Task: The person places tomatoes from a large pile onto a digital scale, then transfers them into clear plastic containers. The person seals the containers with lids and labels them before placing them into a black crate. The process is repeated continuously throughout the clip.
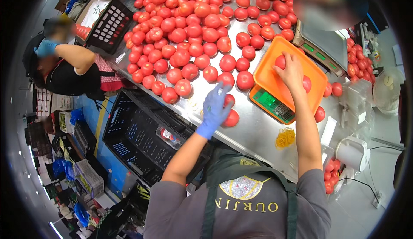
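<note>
Head view, centre of the frame: the left hand [215, 105], in a blue glove, is laid over a tomato [229, 99] at the near edge of the steel table [254, 131], fingers curled around it in what looks like a grasp, though the contact itself is hidden by the glove. A second tomato [232, 118] is seen just below it. Right of centre, the bare right hand [290, 71] is pressed down into the orange tray [275, 82] on the green scale [271, 105], closed over a tomato there [280, 61]; another red one [306, 84] is half hidden beside the wrist. Across the upper middle, a great spread of loose tomatoes [189, 28] is seen. At the lower left, a black crate [137, 131] is parked under the table edge; yellow rubber bands [285, 138] are lying lower right of the scale. At the upper left, another person's gloved hand [45, 47] is raised.

The weighing step is judged to be in hand: fruit is being set on the tray. For the next move, a clean lift of the left-hand tomato and a short carry right over the tray rim would be called for.
</note>
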{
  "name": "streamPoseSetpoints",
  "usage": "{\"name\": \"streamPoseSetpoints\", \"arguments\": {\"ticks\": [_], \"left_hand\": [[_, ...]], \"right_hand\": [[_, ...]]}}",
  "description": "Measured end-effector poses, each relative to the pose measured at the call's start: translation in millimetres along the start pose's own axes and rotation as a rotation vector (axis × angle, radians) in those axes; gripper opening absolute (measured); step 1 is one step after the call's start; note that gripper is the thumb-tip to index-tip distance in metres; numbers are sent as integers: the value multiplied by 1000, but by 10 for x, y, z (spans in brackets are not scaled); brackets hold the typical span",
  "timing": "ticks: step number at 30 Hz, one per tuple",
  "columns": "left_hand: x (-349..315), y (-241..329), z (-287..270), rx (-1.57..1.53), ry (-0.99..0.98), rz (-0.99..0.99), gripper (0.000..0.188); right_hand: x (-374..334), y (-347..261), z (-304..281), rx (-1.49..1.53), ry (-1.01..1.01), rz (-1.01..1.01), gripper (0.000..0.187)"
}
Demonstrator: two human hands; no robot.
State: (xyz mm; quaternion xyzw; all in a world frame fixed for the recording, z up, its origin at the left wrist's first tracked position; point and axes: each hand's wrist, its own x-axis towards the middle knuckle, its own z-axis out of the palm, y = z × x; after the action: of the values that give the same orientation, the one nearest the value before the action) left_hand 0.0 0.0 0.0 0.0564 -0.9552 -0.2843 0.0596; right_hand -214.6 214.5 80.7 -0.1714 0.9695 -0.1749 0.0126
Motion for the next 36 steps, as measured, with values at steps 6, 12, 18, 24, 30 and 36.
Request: {"name": "streamPoseSetpoints", "arguments": {"ticks": [6, 12, 18, 24, 30, 36], "left_hand": [[810, -110, 106, 305, -88, 52, 60], [834, 147, -294, 100, 94, 15, 62], [1032, 1163, -277, -45, 116, 394, 75], [1165, 1408, 74, 89, -33, 348, 76], [367, 1462, 114, -151, -34, 527, 61], [-390, 1218, 262, -101, -330, 420, 60]], "right_hand": [[-236, 269, -124, 28, 313, -174, 42], [-1457, 917, -666, 282, 543, 100, 21], [-2713, 1803, -860, -54, 487, 467, 15], [-3387, 1857, -788, 357, 239, 770, 29], [-3596, 1457, -115, 418, 95, 699, 27], [-3774, 1692, -74, 761, 116, 767, 25]]}}
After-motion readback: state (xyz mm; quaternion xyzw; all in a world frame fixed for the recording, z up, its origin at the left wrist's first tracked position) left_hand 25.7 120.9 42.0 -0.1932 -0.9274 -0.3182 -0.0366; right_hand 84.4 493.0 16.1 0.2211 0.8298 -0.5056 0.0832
